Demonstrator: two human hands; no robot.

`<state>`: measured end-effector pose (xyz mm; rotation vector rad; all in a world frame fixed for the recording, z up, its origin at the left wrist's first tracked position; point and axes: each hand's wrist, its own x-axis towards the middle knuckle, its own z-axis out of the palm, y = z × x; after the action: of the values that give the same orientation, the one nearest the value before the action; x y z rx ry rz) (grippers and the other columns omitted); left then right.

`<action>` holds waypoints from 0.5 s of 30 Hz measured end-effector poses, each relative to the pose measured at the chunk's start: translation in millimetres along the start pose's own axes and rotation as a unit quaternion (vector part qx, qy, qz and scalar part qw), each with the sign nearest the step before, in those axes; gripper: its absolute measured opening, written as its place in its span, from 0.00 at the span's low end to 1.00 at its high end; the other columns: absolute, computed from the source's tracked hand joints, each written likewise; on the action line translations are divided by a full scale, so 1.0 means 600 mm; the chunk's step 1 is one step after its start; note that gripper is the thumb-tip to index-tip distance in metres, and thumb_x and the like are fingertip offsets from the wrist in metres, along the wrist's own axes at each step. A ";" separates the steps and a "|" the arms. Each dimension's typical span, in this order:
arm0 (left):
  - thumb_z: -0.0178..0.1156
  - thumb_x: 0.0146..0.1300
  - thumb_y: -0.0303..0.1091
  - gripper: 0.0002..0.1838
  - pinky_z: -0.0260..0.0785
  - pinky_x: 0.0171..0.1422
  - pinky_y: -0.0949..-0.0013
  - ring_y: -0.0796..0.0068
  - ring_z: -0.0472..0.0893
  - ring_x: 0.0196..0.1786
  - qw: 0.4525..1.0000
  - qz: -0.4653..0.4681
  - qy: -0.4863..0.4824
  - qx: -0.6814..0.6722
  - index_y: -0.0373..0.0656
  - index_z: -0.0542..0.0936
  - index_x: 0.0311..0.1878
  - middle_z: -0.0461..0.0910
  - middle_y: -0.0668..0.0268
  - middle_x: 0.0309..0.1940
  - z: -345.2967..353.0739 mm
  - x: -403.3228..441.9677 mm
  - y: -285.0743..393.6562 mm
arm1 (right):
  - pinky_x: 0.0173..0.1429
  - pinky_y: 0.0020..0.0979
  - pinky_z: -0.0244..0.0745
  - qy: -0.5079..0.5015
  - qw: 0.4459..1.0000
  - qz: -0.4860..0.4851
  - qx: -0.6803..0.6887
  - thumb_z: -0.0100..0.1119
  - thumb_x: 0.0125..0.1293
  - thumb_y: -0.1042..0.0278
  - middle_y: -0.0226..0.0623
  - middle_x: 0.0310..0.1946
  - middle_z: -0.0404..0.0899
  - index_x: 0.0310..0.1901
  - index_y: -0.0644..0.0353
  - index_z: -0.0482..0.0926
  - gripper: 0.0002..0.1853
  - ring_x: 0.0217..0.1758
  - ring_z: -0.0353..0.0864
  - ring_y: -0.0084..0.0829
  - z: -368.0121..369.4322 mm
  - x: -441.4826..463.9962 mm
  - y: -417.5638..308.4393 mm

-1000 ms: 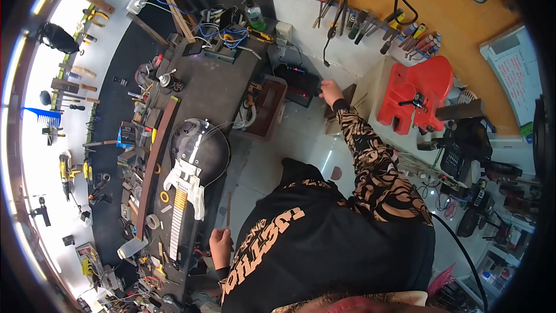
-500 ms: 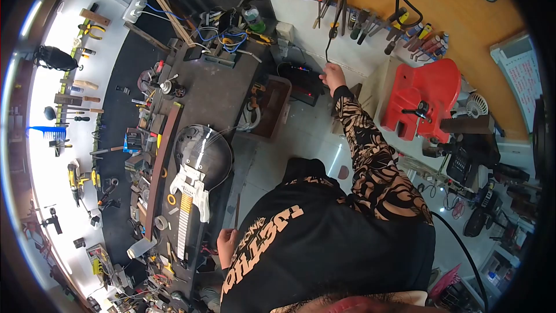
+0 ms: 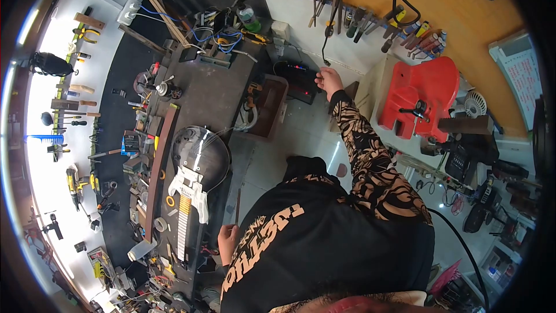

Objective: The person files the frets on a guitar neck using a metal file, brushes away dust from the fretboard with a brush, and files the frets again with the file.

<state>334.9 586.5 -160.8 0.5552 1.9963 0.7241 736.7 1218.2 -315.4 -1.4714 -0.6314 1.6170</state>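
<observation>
My right hand (image 3: 329, 81) is stretched out ahead, fingers partly bent and loose, just below the tip of a black hanging cord (image 3: 325, 52). A small gap seems to lie between the fingertips and the cord's end, and I see nothing held. At the bench's near edge, my left hand (image 3: 227, 239) is closed around a thin brown stick-like tool (image 3: 238, 206), which points away from me; its exact kind is unclear. Left of that hand, on the bench, lies a banjo-like instrument with a round dark body (image 3: 201, 153) and a white-and-yellow neck (image 3: 185, 220).
The dark workbench (image 3: 211, 90) carries a long brown wooden strip (image 3: 162, 168) and many small tools. Under its far end sits a brown bin (image 3: 272, 107). A red moulded seat-like piece (image 3: 420, 93) stands right of my arm, and a tool rack (image 3: 362, 23) lines the far wall.
My right hand has drawn slightly back from the hanging cord, whose tip now shows above the fingers. The left hand still holds the thin stick-like tool, which is slightly more upright.
</observation>
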 end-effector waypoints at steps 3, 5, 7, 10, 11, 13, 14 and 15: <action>0.73 0.85 0.39 0.17 0.81 0.54 0.66 0.75 0.90 0.46 1.000 0.011 0.002 0.021 0.30 0.87 0.57 0.94 0.56 0.43 0.006 0.005 -0.013 | 0.46 0.32 0.85 0.001 1.000 0.006 -0.010 0.57 0.88 0.64 0.32 0.50 0.88 0.71 0.55 0.81 0.17 0.44 0.91 0.28 -0.010 -0.011 0.016; 0.73 0.86 0.39 0.17 0.82 0.54 0.66 0.74 0.90 0.46 1.000 0.020 -0.001 0.024 0.31 0.88 0.58 0.94 0.56 0.43 0.011 0.008 -0.023 | 0.46 0.33 0.85 0.002 1.000 0.018 -0.023 0.58 0.88 0.63 0.31 0.48 0.88 0.71 0.54 0.81 0.16 0.43 0.91 0.28 -0.017 -0.016 0.033; 0.72 0.86 0.38 0.16 0.82 0.54 0.65 0.74 0.90 0.47 0.999 0.032 -0.013 0.005 0.32 0.88 0.58 0.94 0.55 0.44 0.014 0.015 -0.046 | 0.47 0.34 0.85 0.006 0.998 0.039 -0.039 0.59 0.88 0.62 0.30 0.46 0.88 0.69 0.54 0.82 0.16 0.42 0.91 0.28 -0.030 -0.016 0.063; 0.71 0.87 0.40 0.16 0.83 0.54 0.61 0.69 0.91 0.47 0.992 -0.125 -0.014 0.001 0.34 0.89 0.59 0.95 0.55 0.46 0.022 0.013 -0.116 | 0.48 0.36 0.86 0.003 0.993 0.105 -0.046 0.62 0.87 0.60 0.28 0.42 0.88 0.67 0.52 0.84 0.15 0.41 0.90 0.28 -0.054 -0.026 0.111; 0.71 0.86 0.42 0.17 0.83 0.54 0.58 0.66 0.91 0.46 0.994 -0.083 -0.026 0.062 0.34 0.89 0.59 0.95 0.55 0.48 0.023 0.016 -0.179 | 0.42 0.36 0.85 0.016 0.992 0.128 -0.017 0.60 0.85 0.65 0.32 0.41 0.89 0.65 0.53 0.85 0.14 0.39 0.91 0.29 -0.059 -0.032 0.120; 0.71 0.85 0.42 0.17 0.83 0.53 0.57 0.65 0.91 0.45 0.990 -0.092 -0.031 0.105 0.34 0.89 0.58 0.95 0.55 0.46 0.033 0.001 -0.194 | 0.43 0.38 0.85 0.015 0.989 0.145 -0.007 0.59 0.85 0.65 0.31 0.41 0.89 0.65 0.52 0.85 0.14 0.39 0.91 0.31 -0.068 -0.039 0.137; 0.71 0.85 0.42 0.17 0.83 0.52 0.57 0.64 0.91 0.44 0.988 -0.104 -0.031 0.111 0.34 0.89 0.58 0.95 0.55 0.45 0.034 -0.005 -0.200 | 0.44 0.39 0.86 0.015 0.988 0.154 -0.003 0.59 0.84 0.65 0.31 0.41 0.89 0.65 0.52 0.85 0.14 0.39 0.91 0.32 -0.073 -0.039 0.142; 0.71 0.84 0.43 0.18 0.83 0.51 0.56 0.64 0.91 0.43 0.986 -0.121 -0.032 0.111 0.34 0.89 0.57 0.94 0.54 0.45 0.034 -0.010 -0.195 | 0.45 0.42 0.86 0.009 0.988 0.154 -0.003 0.61 0.83 0.65 0.32 0.41 0.89 0.65 0.52 0.85 0.15 0.39 0.91 0.33 -0.074 -0.038 0.140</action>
<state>344.2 503.1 -245.4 0.4469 2.0525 0.3348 758.1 1147.8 -379.4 -1.6487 -0.4133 1.8314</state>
